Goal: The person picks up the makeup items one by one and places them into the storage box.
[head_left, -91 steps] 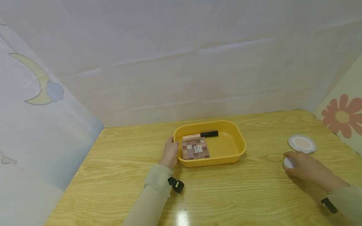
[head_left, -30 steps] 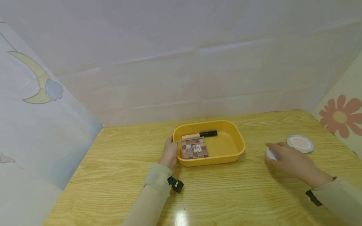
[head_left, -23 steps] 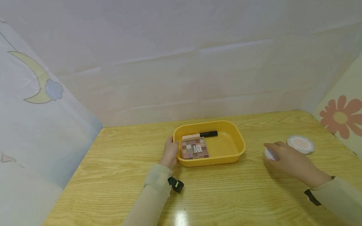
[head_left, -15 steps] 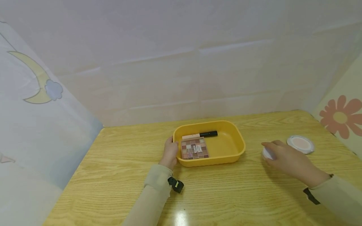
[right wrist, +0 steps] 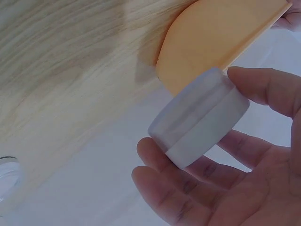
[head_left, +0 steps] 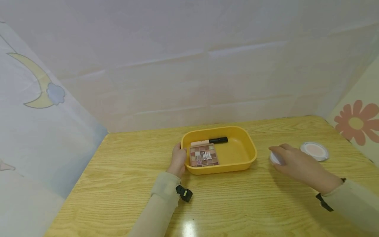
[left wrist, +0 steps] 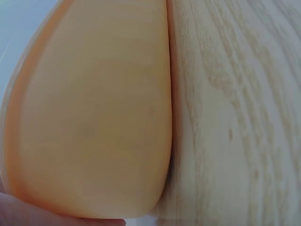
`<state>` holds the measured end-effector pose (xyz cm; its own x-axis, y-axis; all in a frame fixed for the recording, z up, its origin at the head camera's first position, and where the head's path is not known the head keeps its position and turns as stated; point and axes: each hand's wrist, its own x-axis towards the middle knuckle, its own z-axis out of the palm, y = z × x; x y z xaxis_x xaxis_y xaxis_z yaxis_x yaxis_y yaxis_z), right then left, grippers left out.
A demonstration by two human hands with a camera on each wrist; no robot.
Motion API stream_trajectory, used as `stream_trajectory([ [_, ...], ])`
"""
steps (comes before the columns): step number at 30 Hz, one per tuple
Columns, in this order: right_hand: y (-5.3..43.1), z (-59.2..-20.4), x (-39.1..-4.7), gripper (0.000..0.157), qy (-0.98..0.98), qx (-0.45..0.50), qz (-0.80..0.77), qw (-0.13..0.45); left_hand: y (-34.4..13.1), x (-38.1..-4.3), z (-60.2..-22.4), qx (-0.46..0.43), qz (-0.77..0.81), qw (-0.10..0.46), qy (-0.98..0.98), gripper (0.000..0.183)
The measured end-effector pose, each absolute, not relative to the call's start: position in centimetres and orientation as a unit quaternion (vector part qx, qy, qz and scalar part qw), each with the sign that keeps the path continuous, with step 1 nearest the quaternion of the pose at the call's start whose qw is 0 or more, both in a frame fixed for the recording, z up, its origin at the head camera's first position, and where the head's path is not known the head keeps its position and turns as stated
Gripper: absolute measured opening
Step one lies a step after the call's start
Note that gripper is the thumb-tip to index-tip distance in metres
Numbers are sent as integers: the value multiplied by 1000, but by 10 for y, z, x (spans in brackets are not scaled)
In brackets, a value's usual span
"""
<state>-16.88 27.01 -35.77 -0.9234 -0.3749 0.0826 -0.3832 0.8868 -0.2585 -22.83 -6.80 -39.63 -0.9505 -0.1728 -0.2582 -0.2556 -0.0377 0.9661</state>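
My left hand (head_left: 177,160) grips the left end of a yellow plastic basket (head_left: 220,169), thumb at its rim. In the left wrist view the basket's outer wall (left wrist: 94,108) fills much of the picture, with part of the hand at the lower left. My right hand (head_left: 299,166) holds a small round white cosmetic jar (head_left: 276,158) to the right of the basket. The right wrist view shows the jar (right wrist: 200,117) tilted on its side, pinched between thumb and fingers. Inside the basket lie an eyeshadow palette (head_left: 204,155) and a slim pink-and-black tube (head_left: 218,140).
A round compact (head_left: 315,150) with a pale pink centre lies on the wood-grain table (head_left: 237,204), behind my right hand. A pale fabric backdrop (head_left: 165,112) rises along the table's back edge. Side sheets carry a moon and a flower print.
My right hand has carried the white jar leftward, away from the table's right side and closer to the basket. My left hand and the basket have stayed in place.
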Motion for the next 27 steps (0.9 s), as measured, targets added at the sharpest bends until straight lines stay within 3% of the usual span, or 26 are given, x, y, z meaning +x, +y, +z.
stream_trajectory([
  [27, 242, -344, -168, 51, -948, 285, 107, 96, -69, -228, -397, -160, 698, 32, 697, 47],
])
